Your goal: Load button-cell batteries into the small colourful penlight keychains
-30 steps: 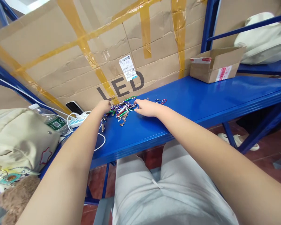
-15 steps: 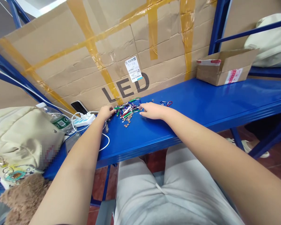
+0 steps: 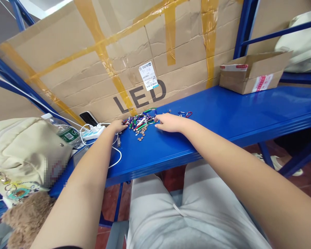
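Observation:
A pile of small metallic pieces [image 3: 143, 120] in green, red, purple and silver lies on the blue table [image 3: 155, 148]. My left hand [image 3: 117, 126] is at the left edge of the pile, its fingers apart near dark pieces. At the pile's right edge is my right hand [image 3: 168, 122], thumb and fingers parted, with nothing visible between them. Small copper-coloured discs [image 3: 140, 135] are scattered in front of the pile. Behind my right hand lie a red carabiner [image 3: 189, 114] and a blue carabiner [image 3: 181, 113].
A large taped carton [image 3: 124, 62] stands behind the table. An open cardboard box [image 3: 259, 77] sits at the right. On the left are a power strip [image 3: 93, 133], a phone [image 3: 88, 118], a bottle [image 3: 67, 135], a cream bag [image 3: 28, 148] and white cables.
My left hand has lowered slightly, and its fingers have opened, no longer on the green piece at the pile's left side. My right hand has barely moved.

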Demonstrator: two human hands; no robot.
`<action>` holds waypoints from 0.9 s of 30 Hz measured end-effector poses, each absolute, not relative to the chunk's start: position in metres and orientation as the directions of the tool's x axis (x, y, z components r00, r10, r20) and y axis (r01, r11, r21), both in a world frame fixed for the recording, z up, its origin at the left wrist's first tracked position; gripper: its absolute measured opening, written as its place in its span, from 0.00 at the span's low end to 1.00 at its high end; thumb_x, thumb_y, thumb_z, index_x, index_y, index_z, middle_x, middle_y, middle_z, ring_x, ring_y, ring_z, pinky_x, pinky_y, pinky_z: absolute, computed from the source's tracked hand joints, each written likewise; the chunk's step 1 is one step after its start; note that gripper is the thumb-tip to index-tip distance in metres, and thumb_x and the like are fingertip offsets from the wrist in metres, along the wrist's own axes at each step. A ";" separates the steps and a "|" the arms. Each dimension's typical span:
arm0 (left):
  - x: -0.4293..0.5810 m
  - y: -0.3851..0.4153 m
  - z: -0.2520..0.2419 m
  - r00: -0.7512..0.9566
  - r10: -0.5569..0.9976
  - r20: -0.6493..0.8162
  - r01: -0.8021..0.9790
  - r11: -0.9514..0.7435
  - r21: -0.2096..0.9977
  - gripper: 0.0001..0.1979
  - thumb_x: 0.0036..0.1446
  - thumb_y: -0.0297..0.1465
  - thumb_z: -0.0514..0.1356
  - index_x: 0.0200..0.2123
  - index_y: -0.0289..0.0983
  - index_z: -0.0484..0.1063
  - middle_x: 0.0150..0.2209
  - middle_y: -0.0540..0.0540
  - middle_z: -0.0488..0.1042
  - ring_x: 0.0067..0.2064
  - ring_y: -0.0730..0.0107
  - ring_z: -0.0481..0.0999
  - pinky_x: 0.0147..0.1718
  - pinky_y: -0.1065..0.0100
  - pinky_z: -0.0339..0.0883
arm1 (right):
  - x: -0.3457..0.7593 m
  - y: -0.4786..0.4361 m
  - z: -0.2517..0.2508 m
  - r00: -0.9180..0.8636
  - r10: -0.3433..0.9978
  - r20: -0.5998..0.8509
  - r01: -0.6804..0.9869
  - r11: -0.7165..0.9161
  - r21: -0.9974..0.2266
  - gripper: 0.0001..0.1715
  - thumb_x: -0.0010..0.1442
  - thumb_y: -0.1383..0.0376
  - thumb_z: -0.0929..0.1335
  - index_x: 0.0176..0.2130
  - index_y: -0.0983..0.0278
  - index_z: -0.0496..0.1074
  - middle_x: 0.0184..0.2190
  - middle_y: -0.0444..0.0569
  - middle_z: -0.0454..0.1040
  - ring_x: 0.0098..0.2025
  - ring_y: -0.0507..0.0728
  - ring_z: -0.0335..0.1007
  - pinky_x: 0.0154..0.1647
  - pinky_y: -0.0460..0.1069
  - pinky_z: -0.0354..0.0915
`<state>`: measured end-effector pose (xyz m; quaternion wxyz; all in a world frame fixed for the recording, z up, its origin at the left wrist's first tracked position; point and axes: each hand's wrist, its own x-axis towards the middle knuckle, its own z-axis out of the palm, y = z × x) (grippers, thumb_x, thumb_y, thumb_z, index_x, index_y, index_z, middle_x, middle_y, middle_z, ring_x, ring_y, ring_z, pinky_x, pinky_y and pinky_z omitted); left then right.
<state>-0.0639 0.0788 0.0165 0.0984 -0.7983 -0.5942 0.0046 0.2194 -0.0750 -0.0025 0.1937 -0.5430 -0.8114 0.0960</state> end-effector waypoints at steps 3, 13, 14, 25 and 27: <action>-0.068 0.077 0.011 0.290 0.951 0.109 0.942 -0.264 -0.206 0.19 0.57 0.41 0.56 0.46 0.36 0.75 0.47 0.37 0.78 0.47 0.53 0.76 0.42 0.64 0.66 | 0.219 -0.076 -0.002 -0.327 0.922 0.207 0.846 0.383 -0.370 0.23 0.64 0.60 0.62 0.55 0.66 0.68 0.47 0.59 0.76 0.53 0.65 0.70 0.50 0.55 0.64; -0.063 0.067 0.010 0.380 0.920 0.096 0.888 -0.334 -0.318 0.19 0.59 0.39 0.53 0.45 0.35 0.75 0.47 0.36 0.77 0.48 0.53 0.75 0.45 0.64 0.66 | 0.220 -0.071 -0.004 -0.332 0.920 0.211 0.835 0.390 -0.389 0.20 0.63 0.60 0.62 0.53 0.64 0.69 0.43 0.56 0.78 0.43 0.61 0.74 0.42 0.51 0.65; -0.062 0.065 0.010 0.393 0.915 0.089 0.881 -0.347 -0.323 0.19 0.59 0.38 0.52 0.47 0.35 0.74 0.49 0.37 0.76 0.49 0.54 0.75 0.46 0.65 0.66 | 0.220 -0.071 -0.004 -0.330 0.920 0.211 0.834 0.389 -0.391 0.20 0.63 0.60 0.62 0.52 0.64 0.69 0.43 0.56 0.78 0.43 0.61 0.74 0.42 0.51 0.65; -0.052 0.029 0.009 0.390 0.920 0.043 0.854 -0.344 -0.391 0.21 0.62 0.38 0.47 0.45 0.34 0.75 0.45 0.36 0.78 0.45 0.53 0.76 0.44 0.61 0.66 | 0.220 -0.076 0.001 -0.355 0.920 0.166 0.844 0.392 -0.366 0.22 0.64 0.59 0.61 0.53 0.66 0.69 0.43 0.57 0.77 0.44 0.63 0.72 0.43 0.52 0.63; -0.054 0.018 0.009 0.402 0.915 0.040 0.850 -0.357 -0.386 0.23 0.62 0.40 0.46 0.46 0.35 0.75 0.46 0.36 0.77 0.45 0.54 0.76 0.43 0.62 0.67 | 0.220 -0.077 0.002 -0.362 0.917 0.165 0.842 0.398 -0.365 0.23 0.63 0.59 0.61 0.53 0.67 0.69 0.41 0.57 0.77 0.44 0.63 0.72 0.43 0.52 0.63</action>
